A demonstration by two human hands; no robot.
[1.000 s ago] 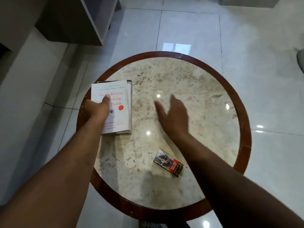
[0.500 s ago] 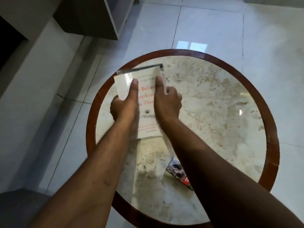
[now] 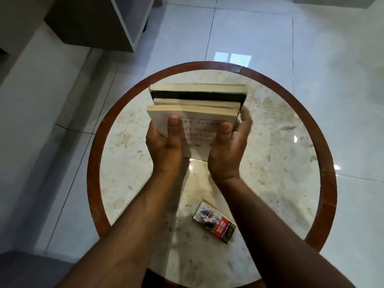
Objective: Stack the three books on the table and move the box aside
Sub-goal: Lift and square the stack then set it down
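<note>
Both hands, left hand (image 3: 164,142) and right hand (image 3: 228,146), now hold the three books (image 3: 195,113) together, lifted since a second ago; the box (image 3: 215,222) waits.

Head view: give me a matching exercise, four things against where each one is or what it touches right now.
Things:
1. stack of books
2. small box
3. left hand
4. right hand

Places:
A. lying flat on the table, near edge, between the forearms
B. gripping the stack's left side, thumb on the white cover
C. held tilted above the table's middle
D. gripping the stack's right side, fingers wrapped behind

Pairs: 1-C, 2-A, 3-B, 4-D
</note>
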